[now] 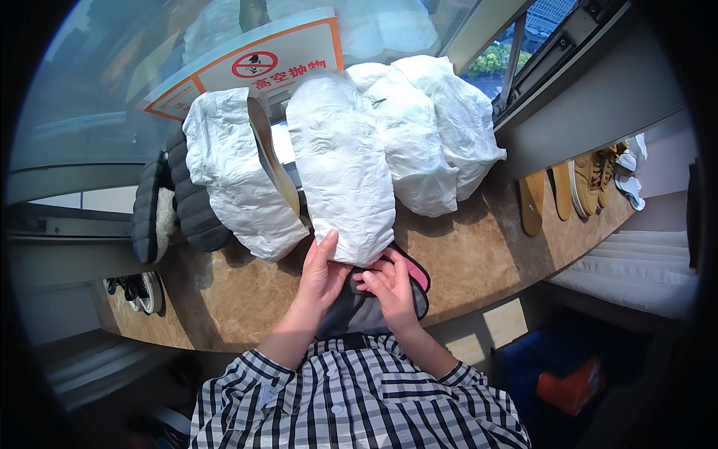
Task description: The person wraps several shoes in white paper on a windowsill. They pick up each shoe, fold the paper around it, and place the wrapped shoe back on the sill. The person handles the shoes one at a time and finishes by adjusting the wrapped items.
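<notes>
A shoe-shaped bundle in crinkled white paper leans upright against the window side of the sill. My left hand holds its lower end, thumb on the front and fingers beneath. My right hand is at the lower right edge of the same bundle, fingers curled; whether they pinch the paper is unclear. Under both hands lies a grey fabric item with black trim and a pink part. Left of the held bundle stands a paper-covered shoe, its tan side partly exposed. Two more white-wrapped bundles lean close on the right.
The brown marble sill curves before me. Dark quilted slippers and black sneakers are at left. Insoles and tan lace-up shoes sit at right. A sign bearing writing stands at the glass, near an open window.
</notes>
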The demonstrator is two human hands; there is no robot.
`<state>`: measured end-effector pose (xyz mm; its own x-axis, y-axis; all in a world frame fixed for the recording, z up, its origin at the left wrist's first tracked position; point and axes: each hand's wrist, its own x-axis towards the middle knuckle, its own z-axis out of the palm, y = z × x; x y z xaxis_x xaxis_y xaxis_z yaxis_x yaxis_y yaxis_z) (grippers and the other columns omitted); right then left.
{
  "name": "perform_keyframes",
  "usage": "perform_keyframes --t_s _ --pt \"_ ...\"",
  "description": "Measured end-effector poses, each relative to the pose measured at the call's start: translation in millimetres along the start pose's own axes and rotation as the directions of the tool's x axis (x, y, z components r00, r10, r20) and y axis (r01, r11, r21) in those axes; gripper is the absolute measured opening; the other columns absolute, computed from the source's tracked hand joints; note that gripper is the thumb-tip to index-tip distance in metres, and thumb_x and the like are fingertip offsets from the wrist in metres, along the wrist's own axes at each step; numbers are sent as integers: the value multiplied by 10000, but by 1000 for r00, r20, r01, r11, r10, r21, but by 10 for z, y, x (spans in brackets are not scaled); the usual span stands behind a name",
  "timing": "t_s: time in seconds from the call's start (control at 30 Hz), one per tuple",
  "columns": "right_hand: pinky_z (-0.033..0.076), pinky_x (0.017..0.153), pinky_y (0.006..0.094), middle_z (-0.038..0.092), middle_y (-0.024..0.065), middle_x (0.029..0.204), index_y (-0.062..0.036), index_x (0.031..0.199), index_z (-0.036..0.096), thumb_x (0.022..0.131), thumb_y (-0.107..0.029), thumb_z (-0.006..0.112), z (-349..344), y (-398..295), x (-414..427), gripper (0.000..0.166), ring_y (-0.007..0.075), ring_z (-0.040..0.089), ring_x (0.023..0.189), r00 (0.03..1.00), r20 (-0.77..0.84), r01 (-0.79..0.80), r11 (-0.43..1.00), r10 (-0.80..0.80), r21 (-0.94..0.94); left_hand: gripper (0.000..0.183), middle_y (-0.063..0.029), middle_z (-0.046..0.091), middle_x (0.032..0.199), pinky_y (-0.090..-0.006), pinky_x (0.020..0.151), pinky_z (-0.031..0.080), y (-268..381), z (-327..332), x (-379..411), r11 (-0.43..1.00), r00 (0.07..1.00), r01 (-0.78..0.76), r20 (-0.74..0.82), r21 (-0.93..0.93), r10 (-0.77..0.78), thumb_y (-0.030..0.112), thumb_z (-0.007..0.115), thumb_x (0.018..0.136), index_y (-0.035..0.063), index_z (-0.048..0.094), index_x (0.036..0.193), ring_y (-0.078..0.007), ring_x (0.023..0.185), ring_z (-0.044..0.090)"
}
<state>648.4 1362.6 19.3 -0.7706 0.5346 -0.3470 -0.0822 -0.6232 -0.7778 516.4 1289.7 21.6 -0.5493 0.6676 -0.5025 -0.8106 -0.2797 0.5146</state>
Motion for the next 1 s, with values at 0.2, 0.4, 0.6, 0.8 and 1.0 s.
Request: perform_keyframes --t_s 0.2,0.4,0.6,0.8,1.0 --pt "420 1046 355 511 123 1348 18 1398 377 959 -75 586 83 -165 265 494 182 517 1229 999 -16 -23 949 30 314 532 -86 559 1348 -451 1042 436 16 -18 24 999 999 -19 -27 29 20 288 609 960 50 428 1400 -245 1237 540" --pt "409 1021 289 577 90 1259 25 1337 468 936 -79 647 172 -232 396 452 133 540 1160 999 -49 -6 981 16 196 610 -84 475 1416 -459 1059 414 19 -21 53 1000 1000 -14 -14 -7 14 250 617 964 103 320 1476 -243 1274 494" --pt "411 1023 298 551 101 1289 27 1373 425 932 -54 642 325 -192 444 499 150 531 1169 984 -121 146 980 -130 132 610 -75 470 1433 -459 1069 411 12 -94 90 998 997 -15 68 -60 19 268 617 969 117 324 1484 -239 1296 483" --pt "416 1019 299 538 102 1300 30 1378 411 925 -36 644 309 -70 553 514 154 533 1162 975 -137 187 978 -173 98 481 -69 557 1318 -419 1035 451 21 -179 208 994 997 -9 76 -108 17 199 628 965 111 425 1393 -209 1202 556" --pt "431 990 293 570 88 1252 29 1346 441 916 -26 649 250 25 762 480 143 551 1118 974 -146 188 977 -172 104 471 -80 581 1270 -403 1002 473 54 -207 375 996 998 -38 39 -86 42 193 662 946 89 457 1357 -205 1159 576"
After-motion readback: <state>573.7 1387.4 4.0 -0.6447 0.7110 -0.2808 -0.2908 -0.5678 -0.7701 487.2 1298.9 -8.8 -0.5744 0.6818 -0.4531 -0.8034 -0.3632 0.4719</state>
